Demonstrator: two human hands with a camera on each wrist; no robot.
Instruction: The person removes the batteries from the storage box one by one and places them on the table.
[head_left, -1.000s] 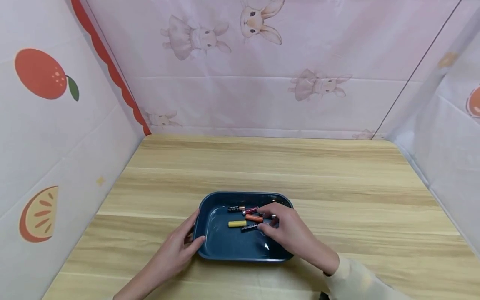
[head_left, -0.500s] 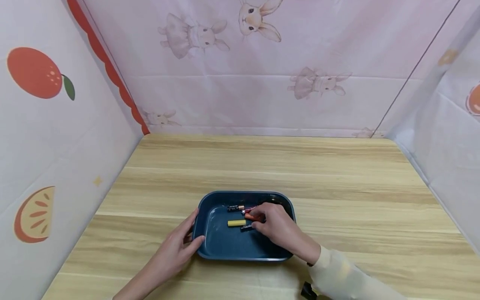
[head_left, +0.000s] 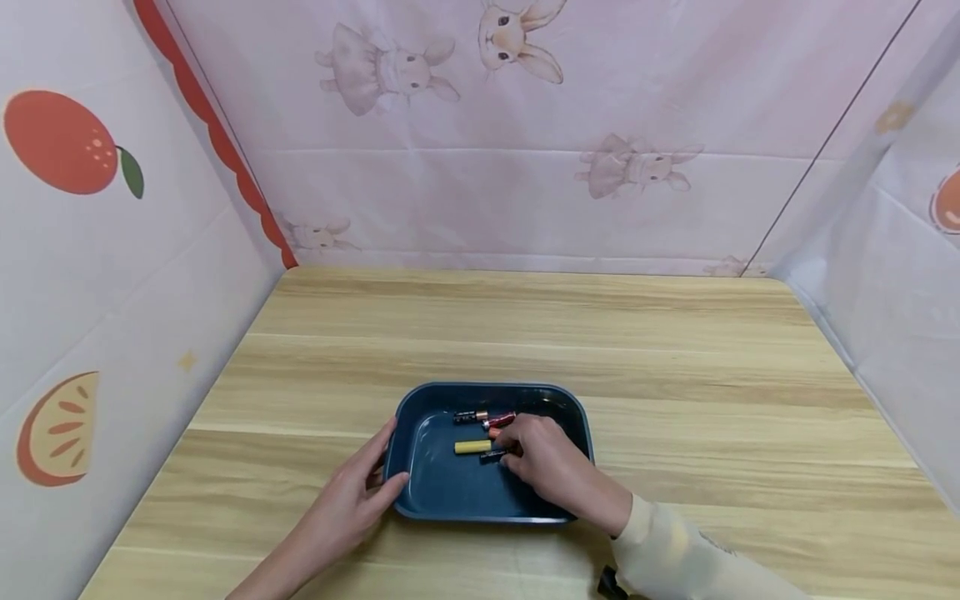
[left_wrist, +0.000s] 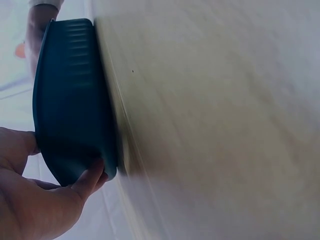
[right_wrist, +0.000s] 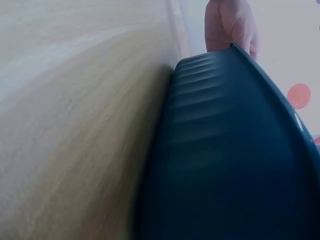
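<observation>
Holding a dark blue dish [head_left: 442,492] by its left end, with the other hand among batteries

The dish sits on the near half of a wood-grain table [head_left: 375,333], around its middle. The left hand [head_left: 352,492] grips its left end, thumb at the rim and fingers against the outer wall, as the left wrist view also shows. The right hand [head_left: 551,462] is down inside the dish on the right, its fingers bent at the batteries; whether it pinches one, I cannot tell.

Left of that hand, the batteries lie close together on the dish floor. A far black battery [head_left: 470,417] with a coppery right end is just left of a red battery [head_left: 499,421]. An orange battery [head_left: 494,433] is partly covered by the right fingers. A yellow battery [head_left: 472,447] lies nearer and to the left, and a near black battery [head_left: 492,456] has its right end hidden by the hand.

Beside the pale right sleeve [head_left: 682,542], at the near edge of view, is a small black object [head_left: 611,583]. Pink cloth [head_left: 487,192] printed with rabbits hangs behind the table.
</observation>
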